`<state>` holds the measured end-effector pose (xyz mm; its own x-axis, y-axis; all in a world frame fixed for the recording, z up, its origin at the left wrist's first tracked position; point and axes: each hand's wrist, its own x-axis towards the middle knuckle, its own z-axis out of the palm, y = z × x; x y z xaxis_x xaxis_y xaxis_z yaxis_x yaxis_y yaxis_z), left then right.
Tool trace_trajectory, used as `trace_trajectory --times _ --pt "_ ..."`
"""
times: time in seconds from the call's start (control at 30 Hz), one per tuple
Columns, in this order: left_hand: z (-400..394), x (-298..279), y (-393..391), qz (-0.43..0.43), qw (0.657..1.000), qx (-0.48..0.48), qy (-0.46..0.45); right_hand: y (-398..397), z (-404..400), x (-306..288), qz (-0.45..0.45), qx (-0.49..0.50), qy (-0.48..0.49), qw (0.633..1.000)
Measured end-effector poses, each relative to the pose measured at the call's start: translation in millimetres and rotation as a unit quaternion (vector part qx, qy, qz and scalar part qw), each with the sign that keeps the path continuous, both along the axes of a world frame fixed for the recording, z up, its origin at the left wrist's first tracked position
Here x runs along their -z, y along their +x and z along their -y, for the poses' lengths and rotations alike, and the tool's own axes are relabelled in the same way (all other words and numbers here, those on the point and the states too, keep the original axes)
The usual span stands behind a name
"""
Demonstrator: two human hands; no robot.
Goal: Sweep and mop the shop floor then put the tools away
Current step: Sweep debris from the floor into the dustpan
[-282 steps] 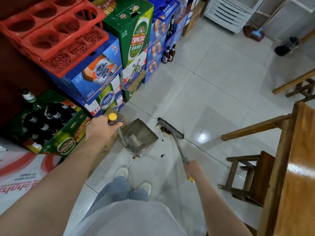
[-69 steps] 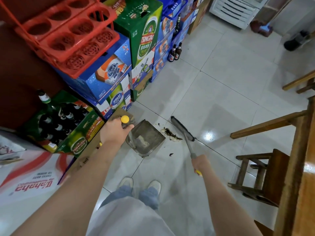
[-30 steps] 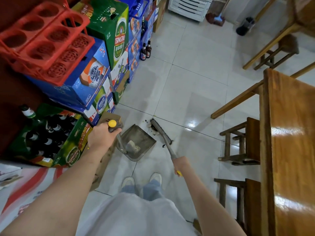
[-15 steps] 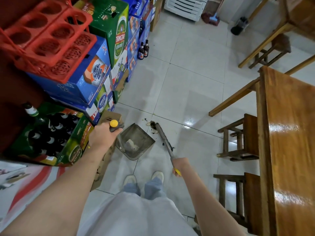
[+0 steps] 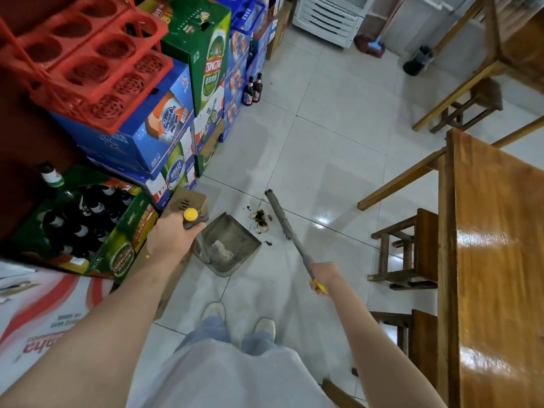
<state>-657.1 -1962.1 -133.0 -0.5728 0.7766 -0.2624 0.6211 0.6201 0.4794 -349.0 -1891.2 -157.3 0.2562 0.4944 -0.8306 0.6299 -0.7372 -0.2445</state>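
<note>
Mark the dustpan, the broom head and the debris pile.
dustpan [image 5: 235, 245], head view, on its tray floor.
broom head [image 5: 278, 213], head view, mid bristle bar.
debris pile [image 5: 260, 219], head view, dark clump.

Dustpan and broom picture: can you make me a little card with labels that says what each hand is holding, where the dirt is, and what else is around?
left hand: grips the dustpan handle
right hand: grips the broom handle
dustpan: mouth on the tile floor, a pale scrap inside
dirt pile: on the floor between broom head and dustpan mouth
left side: stacked beer cartons, red crates
right side: wooden table, stools
</note>
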Motion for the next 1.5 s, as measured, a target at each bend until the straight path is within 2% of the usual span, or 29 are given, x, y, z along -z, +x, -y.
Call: trace_trajectory --times 0.17,0.27,0.4,0.63,0.87,1.2,1.5 --pt "7 2 12 -0.004 0.998 -0.047 -0.036 8 -31 1 0.035 -0.124 0.019 0.991" --pt "14 6 23 0.001 0.996 -0.073 -0.043 9 -50 -2 0.076 -0.199 -0.002 0.977" --pt "20 9 39 0.003 0.994 -0.097 -0.042 14 -74 1 0.067 -0.256 0.034 0.964" --pt "26 4 69 -0.024 0.992 -0.116 -0.046 26 -112 30 0.060 -0.291 0.065 0.953" --pt "40 10 77 -0.015 0.986 -0.158 -0.039 40 -111 38 0.088 -0.356 0.043 0.929" --pt "80 8 81 -0.016 0.989 -0.144 -0.022 63 -53 19 0.124 -0.394 -0.007 0.911" --pt "133 5 86 -0.014 0.991 -0.132 0.002 83 12 20 0.110 -0.388 0.021 0.915"
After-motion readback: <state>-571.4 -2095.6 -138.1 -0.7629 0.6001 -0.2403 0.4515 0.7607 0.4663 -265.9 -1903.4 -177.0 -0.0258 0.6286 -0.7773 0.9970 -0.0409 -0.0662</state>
